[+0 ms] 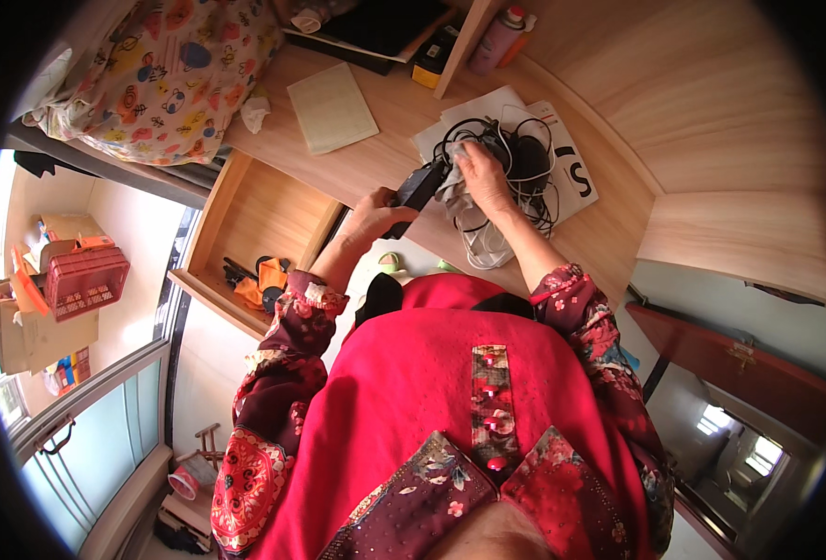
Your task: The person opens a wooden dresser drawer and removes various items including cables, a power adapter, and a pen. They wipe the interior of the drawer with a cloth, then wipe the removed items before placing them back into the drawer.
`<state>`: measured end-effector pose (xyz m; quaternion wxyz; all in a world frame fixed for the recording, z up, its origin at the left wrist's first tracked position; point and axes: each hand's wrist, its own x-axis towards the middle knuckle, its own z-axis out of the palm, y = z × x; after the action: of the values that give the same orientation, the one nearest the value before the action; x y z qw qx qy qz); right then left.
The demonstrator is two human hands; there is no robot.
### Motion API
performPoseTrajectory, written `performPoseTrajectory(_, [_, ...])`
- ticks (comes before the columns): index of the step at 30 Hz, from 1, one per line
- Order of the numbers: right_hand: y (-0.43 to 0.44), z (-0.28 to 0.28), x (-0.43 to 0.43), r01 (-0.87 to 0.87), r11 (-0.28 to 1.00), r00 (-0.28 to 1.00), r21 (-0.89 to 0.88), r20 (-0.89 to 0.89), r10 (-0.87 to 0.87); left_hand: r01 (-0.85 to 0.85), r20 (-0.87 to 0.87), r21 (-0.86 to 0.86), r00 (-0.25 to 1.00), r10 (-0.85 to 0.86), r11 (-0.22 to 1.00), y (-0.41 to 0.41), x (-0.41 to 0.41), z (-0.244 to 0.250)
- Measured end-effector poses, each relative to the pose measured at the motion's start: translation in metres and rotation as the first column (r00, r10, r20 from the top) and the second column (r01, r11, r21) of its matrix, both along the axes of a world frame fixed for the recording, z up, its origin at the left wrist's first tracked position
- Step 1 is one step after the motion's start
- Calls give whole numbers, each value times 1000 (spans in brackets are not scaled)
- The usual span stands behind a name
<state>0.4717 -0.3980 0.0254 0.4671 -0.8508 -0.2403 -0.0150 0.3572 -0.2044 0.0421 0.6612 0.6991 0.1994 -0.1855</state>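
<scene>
My left hand (378, 218) grips a black boxy device (418, 187), perhaps a power adapter, tilted over the desk's front edge. Beside its far end, my right hand (484, 178) holds a crumpled grey cloth (455, 189) close to the device and a black cable. Under and behind my right hand lies a tangle of black and white cables (530, 168), resting on white papers (572, 157) with large black characters. Part of the tangle hangs near the desk edge. The fingertips of my right hand are partly hidden in the cloth.
An open wooden drawer (259, 203) at the left holds orange and black items (262, 280). On the desk (399, 115) are a pale sheet (333, 108), a crumpled tissue (254, 113), a black and yellow box (435, 59) and a spray can (497, 40). Patterned fabric (167, 77) lies far left.
</scene>
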Motion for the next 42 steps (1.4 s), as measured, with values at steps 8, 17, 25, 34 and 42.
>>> performPoseTrajectory(8, [-5,6,5,80,994,994,74,-87,-73,-247,-271,-574,957,103,781,33,-12,16])
performPoseTrajectory(17, [55,55,-99,-387,921,877,-34,294,380,-360,-291,-898,917,273,253,6,-31,-43])
performPoseTrajectory(25, [24,8,-53,-136,991,990,-13,39,136,-372,-376,-845,924,67,384,2,-22,-14])
performPoseTrajectory(34, [-47,54,-25,368,857,908,361,-337,-248,-97,38,-474,991,130,875,4,-19,-27])
performPoseTrajectory(42, [-157,31,2,551,834,657,12,-623,-425,-161,95,-316,975,200,935,-37,-2,-30])
